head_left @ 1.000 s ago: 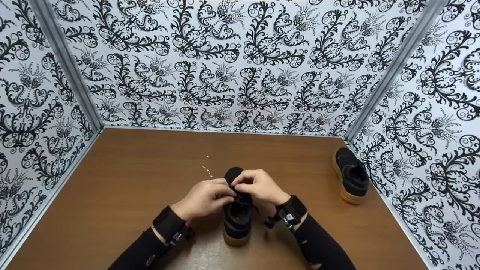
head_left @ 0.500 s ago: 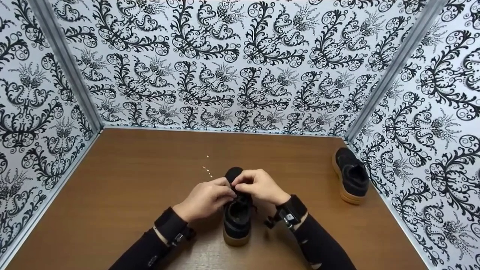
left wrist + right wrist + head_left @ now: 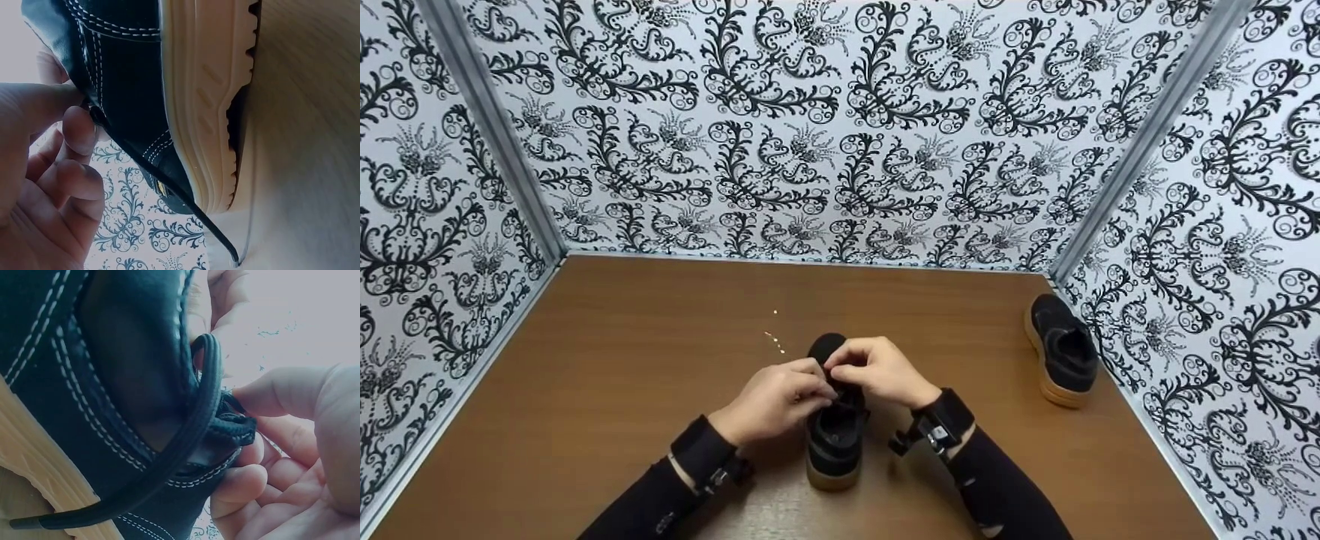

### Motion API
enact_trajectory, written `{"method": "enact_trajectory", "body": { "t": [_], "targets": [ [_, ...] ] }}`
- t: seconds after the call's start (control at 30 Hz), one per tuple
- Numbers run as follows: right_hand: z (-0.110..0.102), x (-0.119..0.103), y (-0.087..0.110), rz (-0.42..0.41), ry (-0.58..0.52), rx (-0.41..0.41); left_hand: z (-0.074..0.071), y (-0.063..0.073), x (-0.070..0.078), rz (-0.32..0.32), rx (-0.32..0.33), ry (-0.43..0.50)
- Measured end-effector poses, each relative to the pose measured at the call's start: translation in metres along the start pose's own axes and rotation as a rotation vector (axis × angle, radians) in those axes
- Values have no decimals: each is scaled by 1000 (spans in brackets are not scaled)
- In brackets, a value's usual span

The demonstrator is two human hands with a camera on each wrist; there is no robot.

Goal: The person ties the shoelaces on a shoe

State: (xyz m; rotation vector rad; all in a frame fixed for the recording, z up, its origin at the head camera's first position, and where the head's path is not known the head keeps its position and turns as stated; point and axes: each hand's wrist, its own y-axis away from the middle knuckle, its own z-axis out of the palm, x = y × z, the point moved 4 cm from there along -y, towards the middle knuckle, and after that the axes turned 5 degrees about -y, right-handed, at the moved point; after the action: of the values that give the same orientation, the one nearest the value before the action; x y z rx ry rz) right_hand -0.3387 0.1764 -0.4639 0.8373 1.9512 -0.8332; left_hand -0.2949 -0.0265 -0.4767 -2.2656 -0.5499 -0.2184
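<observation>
A black shoe (image 3: 834,450) with a tan sole and white stitching stands upright on the table, its toe pointing away from me. Over its lacing my left hand (image 3: 776,395) and right hand (image 3: 883,373) meet, the left a little nearer the ankle opening. In the left wrist view, thumb and forefinger pinch a black shoelace (image 3: 163,179) at the shoe's edge, and its loose end hangs past the sole. In the right wrist view, my right thumb and fingers pinch dark lacing near the tongue, while another lace length (image 3: 185,430) loops down the side. The hands partly hide the lacing.
A matching black shoe (image 3: 1061,352) stands at the right edge of the wooden table (image 3: 660,322), close to the patterned wall (image 3: 1207,247). Several small bright specks (image 3: 775,343) show on the tabletop left of the near shoe's toe. Patterned panels also enclose the back and left.
My left hand has shifted slightly right and toward the ankle opening, its fingertips still at the lacing. The right hand has stayed in nearly the same place.
</observation>
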Motion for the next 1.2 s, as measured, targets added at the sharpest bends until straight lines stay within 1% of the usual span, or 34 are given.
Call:
{"method": "enact_trajectory", "body": {
  "t": [0.1,0.23,0.4,0.53,0.6,0.67,0.87,0.97,1.1,1.17,1.2],
  "targets": [
    [0,0,0,8,4,4,-1,0,-2,-20,3,45],
    [-1,-1,0,17,13,5,-4,0,-9,-87,-19,139],
    [-1,-3,0,15,6,3,-10,2,-22,-220,-36,263],
    [-1,-2,0,19,-20,0,-11,7,-31,-352,-52,297],
    [-2,0,1,27,-30,0,-10,8,-35,-398,-65,303],
    [-2,1,1,32,-35,4,-10,9,-36,-427,-73,315],
    [-5,1,1,28,-27,30,-9,9,-36,-432,-80,316],
    [-7,1,1,27,-14,42,-8,9,-35,-435,-72,308],
    [-10,-1,1,27,6,55,-8,7,-30,-443,-36,319],
    [-13,-2,1,28,13,60,-8,5,-26,-433,-12,314],
    [-14,-2,2,29,18,62,-8,4,-24,-414,2,301]
  ]
}}
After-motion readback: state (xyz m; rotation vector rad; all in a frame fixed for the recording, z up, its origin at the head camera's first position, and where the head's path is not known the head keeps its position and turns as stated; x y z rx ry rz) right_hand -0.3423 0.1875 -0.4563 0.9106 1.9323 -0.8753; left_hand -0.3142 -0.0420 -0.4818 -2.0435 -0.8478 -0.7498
